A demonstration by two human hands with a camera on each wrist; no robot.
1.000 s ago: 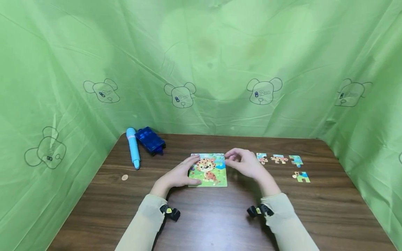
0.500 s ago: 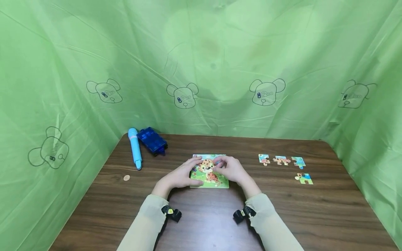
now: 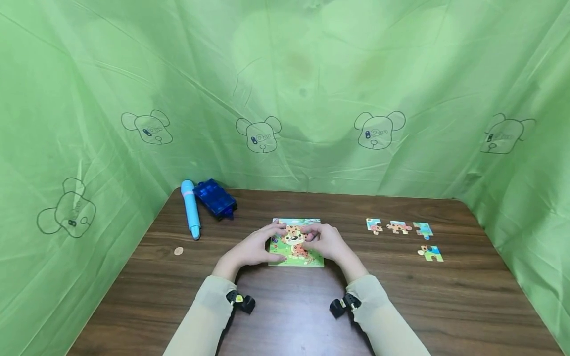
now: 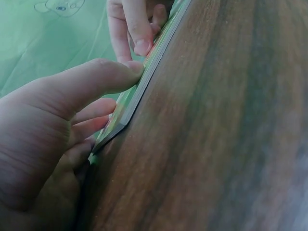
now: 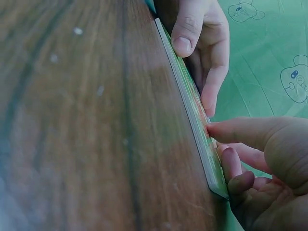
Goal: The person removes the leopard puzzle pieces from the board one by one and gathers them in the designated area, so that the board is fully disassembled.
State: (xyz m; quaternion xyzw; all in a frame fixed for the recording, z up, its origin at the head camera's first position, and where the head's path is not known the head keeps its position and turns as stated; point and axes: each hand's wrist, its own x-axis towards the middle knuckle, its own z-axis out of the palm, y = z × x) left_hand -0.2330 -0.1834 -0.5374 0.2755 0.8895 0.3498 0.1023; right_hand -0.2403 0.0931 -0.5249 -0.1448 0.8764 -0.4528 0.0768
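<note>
A jigsaw puzzle board [image 3: 295, 258] with a spotted cartoon leopard lies flat on the brown table. My left hand [image 3: 251, 248] rests on its left side, thumb over the near corner and fingers at the upper edge. The left wrist view shows that thumb [image 4: 108, 77] stretched along the board's top. From the other side my right hand [image 3: 333, 245] reaches over the board, thumb and forefinger touching the picture. In the right wrist view the right thumb [image 5: 240, 132] meets the surface, with the other fingers bent at the board's edge. No loose piece shows between the fingers.
Several loose puzzle pieces [image 3: 399, 227] lie to the right, one nearer piece [image 3: 430, 253] apart from the row. At the back left are a light blue microphone-shaped stick [image 3: 191, 210] and a dark blue translucent object [image 3: 215, 199]. A small round disc [image 3: 178, 251] lies at left.
My right hand has moved left from the board's upper right edge onto the picture, then settled slightly lower. My left hand stays at the left side.
</note>
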